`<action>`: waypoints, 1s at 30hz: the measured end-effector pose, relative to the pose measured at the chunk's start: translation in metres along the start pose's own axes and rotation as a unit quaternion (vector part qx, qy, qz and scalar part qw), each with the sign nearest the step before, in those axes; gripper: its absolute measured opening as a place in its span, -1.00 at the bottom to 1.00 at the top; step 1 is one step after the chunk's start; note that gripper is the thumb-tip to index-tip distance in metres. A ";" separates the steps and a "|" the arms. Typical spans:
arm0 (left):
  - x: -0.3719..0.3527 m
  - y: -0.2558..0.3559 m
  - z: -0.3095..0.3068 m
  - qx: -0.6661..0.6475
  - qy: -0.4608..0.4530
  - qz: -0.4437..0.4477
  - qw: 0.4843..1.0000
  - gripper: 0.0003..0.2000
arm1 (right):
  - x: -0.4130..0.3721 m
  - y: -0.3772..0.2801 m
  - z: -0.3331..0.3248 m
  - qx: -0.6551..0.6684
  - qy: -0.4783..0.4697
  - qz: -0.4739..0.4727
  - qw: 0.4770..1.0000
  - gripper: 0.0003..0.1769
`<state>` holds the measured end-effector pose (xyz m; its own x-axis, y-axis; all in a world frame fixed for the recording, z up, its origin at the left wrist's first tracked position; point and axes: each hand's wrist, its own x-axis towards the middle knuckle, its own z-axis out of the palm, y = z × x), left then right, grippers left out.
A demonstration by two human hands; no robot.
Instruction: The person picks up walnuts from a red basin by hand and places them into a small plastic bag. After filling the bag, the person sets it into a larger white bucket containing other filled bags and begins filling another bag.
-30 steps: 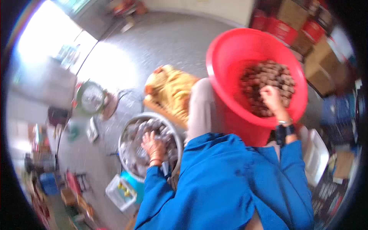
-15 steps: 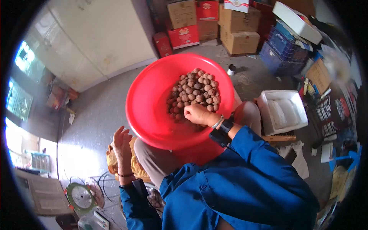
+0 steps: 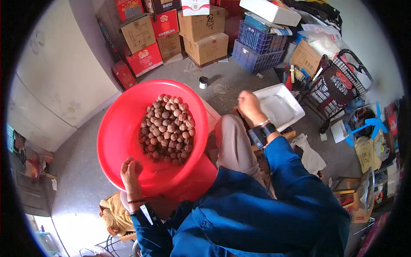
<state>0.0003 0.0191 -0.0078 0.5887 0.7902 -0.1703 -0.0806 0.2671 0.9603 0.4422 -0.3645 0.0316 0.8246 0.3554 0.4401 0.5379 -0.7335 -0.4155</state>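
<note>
A big red basin (image 3: 117, 141) rests in front of my body, with a heap of brown walnuts (image 3: 167, 128) inside toward its right side. At the basin's near left rim is my left hand (image 3: 132, 171), its fingers curled and apart, with nothing visible in it. My right hand (image 3: 250, 107) is raised right of the basin, near the left edge of a white foam box (image 3: 295, 112). Its fingers are bent together and blurred; what they hold, if anything, is hidden. Something pale and clear lies in the foam box.
Cardboard boxes (image 3: 205, 47) and red cartons (image 3: 144, 59) stand at the back. Blue crates (image 3: 257, 47) are stacked to their right. A small black-and-white cup (image 3: 203, 82) sits on the floor. A folding cart (image 3: 338, 85) stands at the right, and yellow cloth (image 3: 115, 214) lies lower left.
The view has turned right. My right hand has left the walnuts and moved right to the foam box. My left hand has come to the basin's near rim.
</note>
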 end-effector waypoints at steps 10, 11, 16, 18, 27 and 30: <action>-0.010 0.002 0.010 0.052 0.016 0.018 0.998 -0.75 | -0.053 0.202 0.002 -0.232 -0.224 0.066 0.944 -0.72; -0.009 0.000 0.008 0.044 0.003 0.022 0.999 -0.75 | -0.056 0.201 0.002 -0.179 -0.152 0.138 0.962 -0.72; -0.011 0.003 0.011 0.061 -0.010 0.020 0.998 -0.77 | -0.045 0.180 -0.007 -0.190 -0.004 0.200 0.961 -0.72; -0.015 0.006 0.014 0.056 -0.013 0.024 0.998 -0.77 | -0.031 0.158 -0.014 -0.165 0.029 0.175 0.970 -0.73; -0.026 0.022 0.027 0.057 -0.055 0.040 0.996 -0.78 | -0.003 -0.137 -0.020 0.347 -0.146 -0.085 0.923 -0.92; -0.027 0.025 0.031 0.047 -0.070 0.035 0.996 -0.84 | -0.036 -0.230 -0.003 0.387 -0.328 -0.121 0.853 -0.91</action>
<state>0.0076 -0.0129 0.0280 0.6916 0.7183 -0.0760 -0.0538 0.1562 0.9863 0.2888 -0.2106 0.1140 0.4567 0.8765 0.1520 0.4515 -0.0812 -0.8886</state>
